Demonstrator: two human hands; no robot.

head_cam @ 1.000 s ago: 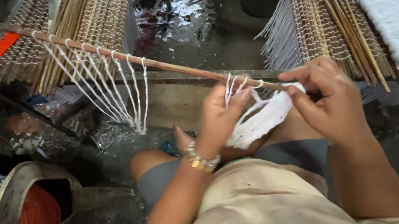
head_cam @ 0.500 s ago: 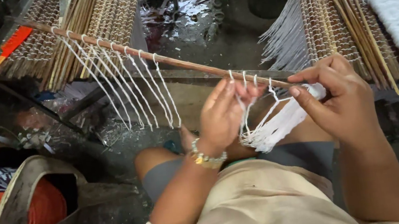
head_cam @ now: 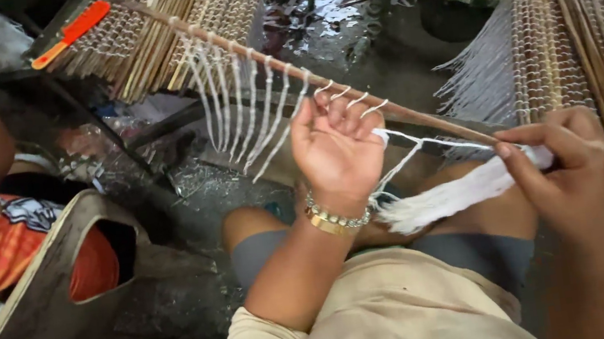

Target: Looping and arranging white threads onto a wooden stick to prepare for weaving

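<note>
- Stick (head_cam: 420,110): thin wooden rod running from 10 to 4 o'clock, white loops (head_cam: 243,115) hanging along its upper stretch, likely spaced for even knotting.
- Left hand (head_cam: 335,149): fingers spread, palm up under the stick, strands looped over the fingertips to keep them taut.
- Right hand (head_cam: 566,172): at 3 o'clock, pinching the yarn bundle (head_cam: 455,195), which trails toward the left wrist.
- Bracelet (head_cam: 334,218): gold, on the left wrist.
- Change: hands now farther apart than half a second ago; bundle drawn out longer.

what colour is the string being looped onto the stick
White. The string held in the right hand shows best in the head view.
</note>
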